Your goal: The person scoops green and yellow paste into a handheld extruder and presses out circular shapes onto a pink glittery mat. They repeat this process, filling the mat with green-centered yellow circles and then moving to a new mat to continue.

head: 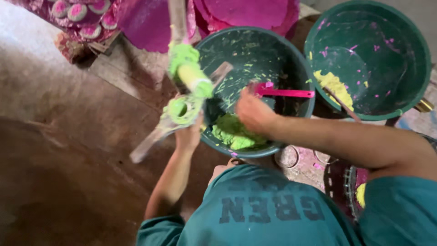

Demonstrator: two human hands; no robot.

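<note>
— Left hand (pixel 188 135)? 
— Wrapped round a wooden mould (pixel 182 109), smeared green, held up just left of the basin (pixel 291 59).

— Right hand (pixel 252 111)? 
— Down inside the basin, fingers curled, seemingly pinching green paste (pixel 234 132); exact grip blurred. Pink scraper (pixel 284 93) just beyond it.

— Progress? 
— Seemingly midway: mould coated, basin walls scraped nearly bare, one lump left beneath the right hand. Second basin (pixel 409 41) farther right, holding only a yellow remnant (pixel 334 86). Pink discs (pixel 77 11) above the left hand.

Dim brown dirt floor (pixel 59 150)
</note>
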